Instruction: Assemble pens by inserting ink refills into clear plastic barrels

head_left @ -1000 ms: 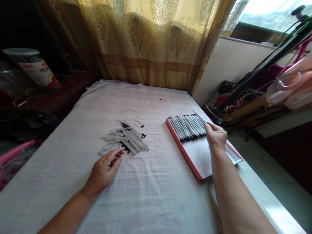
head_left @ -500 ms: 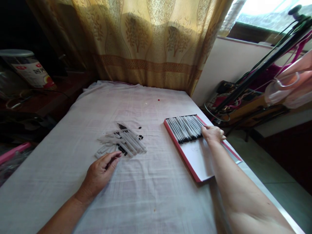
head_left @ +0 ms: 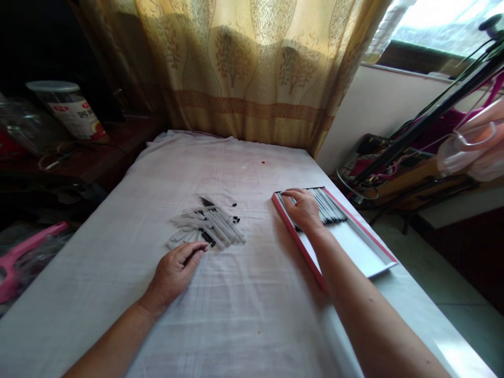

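Observation:
My right hand (head_left: 303, 207) lies across the left part of a row of pens (head_left: 328, 206) with clear barrels and black ends. Its fingers are outstretched and touch the pens at the row's left side. The row fills the far end of a shallow box (head_left: 358, 247) with red sides and a white inside. On the cloth, my left hand (head_left: 179, 270) rests by a loose pile of clear pen barrels (head_left: 224, 226). Thumb and fingers are drawn together there; whether anything is between them is hidden. Small black caps (head_left: 207, 237) lie among the barrels, close to the fingertips.
A pale cloth covers the table (head_left: 255, 294). A few black pieces (head_left: 235, 219) and a tiny red one (head_left: 263, 162) lie on it. To the left are a jar (head_left: 74, 110) and a pink-handled item (head_left: 23, 257). Behind hangs a gold curtain (head_left: 252, 68).
My right hand has moved left from the box's right edge onto the pens' left side. My left hand stays by the pile. The view has shifted slightly left.

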Demonstrator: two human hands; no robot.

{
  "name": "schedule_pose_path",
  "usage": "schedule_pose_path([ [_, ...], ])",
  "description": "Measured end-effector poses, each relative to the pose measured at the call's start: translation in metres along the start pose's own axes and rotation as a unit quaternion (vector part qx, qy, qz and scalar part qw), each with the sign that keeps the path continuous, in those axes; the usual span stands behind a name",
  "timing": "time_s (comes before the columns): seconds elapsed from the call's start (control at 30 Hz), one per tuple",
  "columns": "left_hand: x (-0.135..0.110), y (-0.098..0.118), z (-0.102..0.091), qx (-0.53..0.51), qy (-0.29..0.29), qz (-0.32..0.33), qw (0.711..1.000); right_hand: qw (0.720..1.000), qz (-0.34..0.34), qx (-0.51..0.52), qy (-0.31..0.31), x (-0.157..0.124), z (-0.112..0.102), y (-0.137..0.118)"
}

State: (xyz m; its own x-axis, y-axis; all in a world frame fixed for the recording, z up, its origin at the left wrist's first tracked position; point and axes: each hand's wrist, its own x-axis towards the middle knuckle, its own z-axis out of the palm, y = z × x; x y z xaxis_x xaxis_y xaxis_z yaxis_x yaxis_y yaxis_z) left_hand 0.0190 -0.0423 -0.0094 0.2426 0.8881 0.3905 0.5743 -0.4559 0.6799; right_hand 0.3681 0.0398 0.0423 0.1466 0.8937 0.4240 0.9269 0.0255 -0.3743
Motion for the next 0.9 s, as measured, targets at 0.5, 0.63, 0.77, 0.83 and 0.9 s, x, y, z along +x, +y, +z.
schedule_pose_path([
  [0.5,-0.001,-0.004,0.002,-0.056,-0.024,-0.026,0.998,0.963,-0.142,-0.051,-0.222,-0.01,0.084,-0.153],
  [0.63,-0.001,-0.004,0.002,-0.067,-0.024,-0.027,0.997,0.964,-0.125,-0.064,-0.226,-0.008,0.084,-0.15],
  [0.77,-0.001,-0.006,0.003,-0.081,-0.022,-0.051,0.995,0.969,-0.108,-0.06,-0.216,-0.014,0.075,-0.145],
  [0.83,-0.001,-0.006,0.003,-0.099,-0.002,-0.08,0.992,0.972,-0.106,-0.043,-0.206,-0.022,0.067,-0.142],
  [0.9,0.0,-0.006,0.002,-0.133,0.028,-0.116,0.984,0.974,-0.117,0.002,-0.193,-0.035,0.059,-0.141],
])
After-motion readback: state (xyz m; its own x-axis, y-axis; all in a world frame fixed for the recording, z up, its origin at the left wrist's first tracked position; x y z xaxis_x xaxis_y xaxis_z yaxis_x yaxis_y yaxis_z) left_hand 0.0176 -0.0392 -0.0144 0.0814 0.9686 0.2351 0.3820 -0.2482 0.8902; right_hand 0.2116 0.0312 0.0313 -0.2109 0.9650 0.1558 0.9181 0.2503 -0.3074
